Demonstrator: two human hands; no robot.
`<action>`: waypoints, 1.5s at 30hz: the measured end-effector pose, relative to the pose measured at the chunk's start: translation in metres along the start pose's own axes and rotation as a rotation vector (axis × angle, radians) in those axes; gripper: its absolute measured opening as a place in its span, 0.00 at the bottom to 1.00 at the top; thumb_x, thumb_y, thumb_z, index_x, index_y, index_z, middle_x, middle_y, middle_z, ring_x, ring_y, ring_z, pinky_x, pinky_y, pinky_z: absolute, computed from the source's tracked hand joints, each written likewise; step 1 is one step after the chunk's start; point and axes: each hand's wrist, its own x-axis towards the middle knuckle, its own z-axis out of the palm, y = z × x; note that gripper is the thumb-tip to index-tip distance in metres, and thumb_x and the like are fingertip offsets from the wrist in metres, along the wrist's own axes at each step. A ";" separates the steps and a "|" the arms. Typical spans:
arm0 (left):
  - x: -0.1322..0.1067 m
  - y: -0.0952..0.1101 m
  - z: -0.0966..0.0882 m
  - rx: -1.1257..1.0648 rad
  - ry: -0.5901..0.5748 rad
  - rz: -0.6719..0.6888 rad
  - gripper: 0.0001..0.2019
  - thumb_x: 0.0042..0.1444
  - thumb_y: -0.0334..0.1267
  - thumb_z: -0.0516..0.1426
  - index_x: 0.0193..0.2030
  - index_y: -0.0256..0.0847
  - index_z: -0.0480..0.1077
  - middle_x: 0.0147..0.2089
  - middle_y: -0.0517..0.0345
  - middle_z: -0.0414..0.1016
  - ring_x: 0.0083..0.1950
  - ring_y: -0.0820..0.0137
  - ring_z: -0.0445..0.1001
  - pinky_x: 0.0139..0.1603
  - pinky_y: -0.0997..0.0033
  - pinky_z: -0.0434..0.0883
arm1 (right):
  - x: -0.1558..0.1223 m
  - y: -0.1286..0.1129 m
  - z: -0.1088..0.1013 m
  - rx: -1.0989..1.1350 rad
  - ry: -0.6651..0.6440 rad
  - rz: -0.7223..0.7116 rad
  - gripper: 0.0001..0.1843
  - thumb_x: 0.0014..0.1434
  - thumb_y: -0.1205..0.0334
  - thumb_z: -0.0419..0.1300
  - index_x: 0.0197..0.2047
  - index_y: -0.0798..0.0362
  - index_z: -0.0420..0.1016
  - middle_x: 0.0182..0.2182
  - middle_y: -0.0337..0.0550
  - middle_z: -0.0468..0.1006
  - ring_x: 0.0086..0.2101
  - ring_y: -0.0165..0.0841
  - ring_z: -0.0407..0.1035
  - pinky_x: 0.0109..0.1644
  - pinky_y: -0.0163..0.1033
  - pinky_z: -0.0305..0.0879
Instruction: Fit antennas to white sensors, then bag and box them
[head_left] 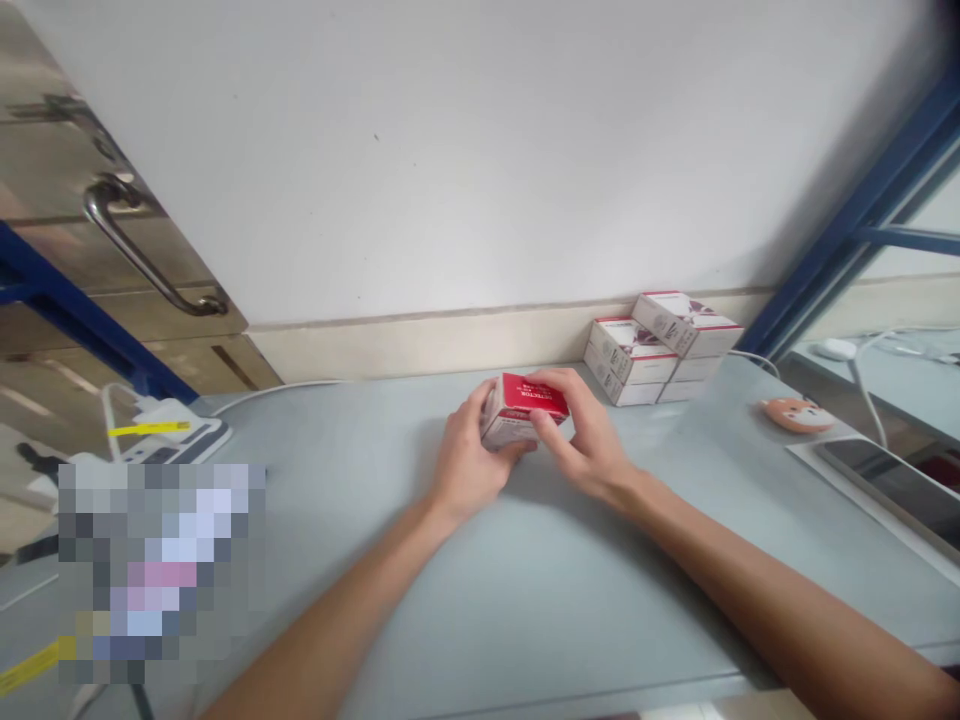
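Observation:
Between my two hands is a small red and white cardboard box, its red end printed with the word "DETECTOR" and turned upward. My left hand is wrapped round the box's left side and lower edge. On the other side, my right hand grips it, with the thumb at the near edge of the red end and fingers behind. The box is held over the grey table, and its underside is hidden. Behind my right hand, several similar white and red boxes are stacked against the wall.
A white power strip with cables lies at the left, beside a pixelated area. An orange and white animal-shaped object and a dark-screened device rest at the right. Blue metal posts flank the grey table.

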 end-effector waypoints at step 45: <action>-0.003 0.021 -0.007 0.297 0.170 0.616 0.29 0.60 0.31 0.67 0.58 0.51 0.55 0.60 0.46 0.78 0.60 0.59 0.80 0.58 0.51 0.75 | 0.013 -0.001 -0.024 -0.171 0.098 -0.125 0.12 0.66 0.68 0.59 0.51 0.45 0.71 0.48 0.49 0.71 0.47 0.43 0.73 0.51 0.53 0.74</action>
